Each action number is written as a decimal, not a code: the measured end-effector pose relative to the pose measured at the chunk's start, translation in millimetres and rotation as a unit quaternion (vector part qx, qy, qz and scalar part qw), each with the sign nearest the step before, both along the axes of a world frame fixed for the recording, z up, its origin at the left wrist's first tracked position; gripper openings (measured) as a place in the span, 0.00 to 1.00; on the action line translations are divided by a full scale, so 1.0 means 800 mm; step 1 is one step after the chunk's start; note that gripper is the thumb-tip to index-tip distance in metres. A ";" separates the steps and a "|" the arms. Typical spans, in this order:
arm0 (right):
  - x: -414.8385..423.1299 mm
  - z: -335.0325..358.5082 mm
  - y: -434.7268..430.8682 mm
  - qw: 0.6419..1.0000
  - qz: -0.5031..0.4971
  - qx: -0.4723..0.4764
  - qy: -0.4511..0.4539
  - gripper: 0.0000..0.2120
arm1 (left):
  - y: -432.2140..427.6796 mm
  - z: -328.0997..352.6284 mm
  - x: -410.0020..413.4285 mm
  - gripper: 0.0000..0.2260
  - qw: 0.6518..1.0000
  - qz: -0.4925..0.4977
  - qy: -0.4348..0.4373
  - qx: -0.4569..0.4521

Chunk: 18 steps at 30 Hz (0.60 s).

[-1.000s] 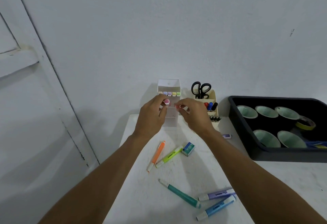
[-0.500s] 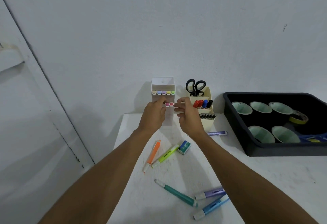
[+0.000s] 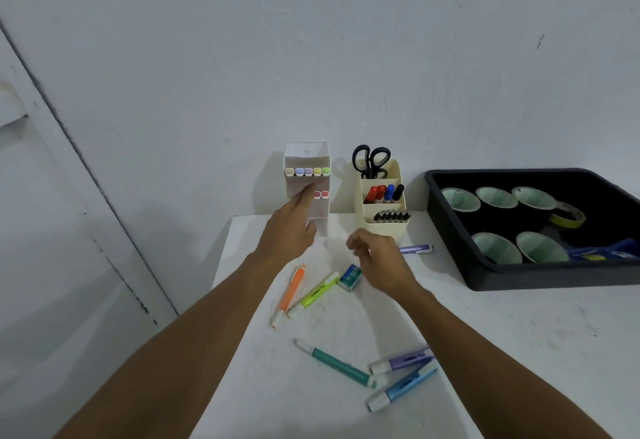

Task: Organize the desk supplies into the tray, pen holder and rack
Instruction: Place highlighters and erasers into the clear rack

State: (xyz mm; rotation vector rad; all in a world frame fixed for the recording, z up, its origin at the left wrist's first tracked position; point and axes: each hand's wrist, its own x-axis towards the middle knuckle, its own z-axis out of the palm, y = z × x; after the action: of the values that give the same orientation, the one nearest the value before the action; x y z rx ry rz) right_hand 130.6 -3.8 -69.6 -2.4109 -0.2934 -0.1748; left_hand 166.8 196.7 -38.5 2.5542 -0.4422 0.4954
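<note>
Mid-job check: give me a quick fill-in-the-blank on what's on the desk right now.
The rack holds ___ markers in its top row.
The scissors stand in the ___.
The left hand touches the rack; the right hand holds ___.
The leftmost loose highlighter on the table is ___.
Missing words: five; pen holder; nothing; orange.

Wht wall (image 3: 346,40) behind wht table (image 3: 519,334); door (image 3: 52,230) at L.

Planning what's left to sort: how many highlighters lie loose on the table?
6: orange and yellow-green side by side near the eraser; teal, purple and blue nearest the camera; another purple by the pen holder, partly hidden behind the right hand.
</note>
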 end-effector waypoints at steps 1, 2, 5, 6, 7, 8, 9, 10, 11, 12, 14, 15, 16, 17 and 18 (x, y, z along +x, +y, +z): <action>-0.003 -0.006 -0.016 0.999 -0.004 -0.050 0.005 0.13 | 0.000 -0.006 -0.006 0.31 1.000 0.000 -0.027 -0.006; -0.004 -0.011 -0.033 0.996 -0.017 -0.090 0.006 0.13 | 0.000 -0.011 -0.012 0.30 0.999 0.003 -0.053 -0.008; -0.004 -0.016 -0.077 0.983 -0.098 -0.158 -0.009 0.15 | -0.003 -0.026 -0.030 0.23 0.995 0.008 -0.100 0.006; -0.004 -0.016 -0.089 0.978 -0.128 -0.167 -0.004 0.16 | -0.005 -0.030 -0.036 0.19 0.995 0.003 -0.099 0.012; -0.002 -0.015 -0.100 0.974 -0.150 -0.169 0.014 0.18 | -0.006 -0.034 -0.040 0.16 0.996 -0.004 -0.092 0.016; 0.000 -0.015 -0.108 0.971 -0.161 -0.171 0.042 0.20 | -0.008 -0.038 -0.046 0.13 0.997 -0.009 -0.078 0.019; 0.003 -0.014 -0.114 0.968 -0.161 -0.180 0.067 0.22 | -0.010 -0.041 -0.050 0.11 0.998 -0.013 -0.062 0.020; 0.003 -0.015 -0.117 0.965 -0.154 -0.197 0.080 0.23 | -0.012 -0.046 -0.055 0.10 0.999 -0.019 -0.044 0.021; 0.005 -0.015 -0.118 0.962 -0.144 -0.218 0.080 0.24 | -0.014 -0.049 -0.059 0.09 0.999 -0.028 -0.026 0.022; 0.005 -0.016 -0.118 0.959 -0.135 -0.239 0.072 0.23 | -0.019 -0.051 -0.064 0.09 0.999 -0.039 -0.005 0.025; 0.001 -0.017 -0.117 0.953 -0.125 -0.269 0.054 0.17 | -0.028 -0.054 -0.071 0.09 0.996 -0.064 0.043 0.035; -0.001 -0.016 -0.117 0.954 -0.128 -0.268 0.049 0.13 | -0.032 -0.055 -0.073 0.10 0.994 -0.075 0.065 0.041; -0.006 -0.015 -0.118 0.958 -0.133 -0.251 0.047 0.11 | -0.038 -0.055 -0.076 0.10 0.992 -0.085 0.079 0.044; -0.009 -0.013 -0.119 0.966 -0.136 -0.216 0.043 0.10 | -0.042 -0.057 -0.079 0.09 0.991 -0.093 0.086 0.043; -0.015 -0.011 -0.120 0.975 -0.138 -0.168 0.038 0.10 | -0.046 -0.059 -0.082 0.09 0.990 -0.103 0.088 0.037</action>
State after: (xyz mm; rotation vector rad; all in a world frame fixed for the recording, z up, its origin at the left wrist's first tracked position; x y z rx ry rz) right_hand 118.9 -99.7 -78.3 -2.7817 0.0565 -0.1683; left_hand 100.9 160.2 -85.4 2.5572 -0.6594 0.1793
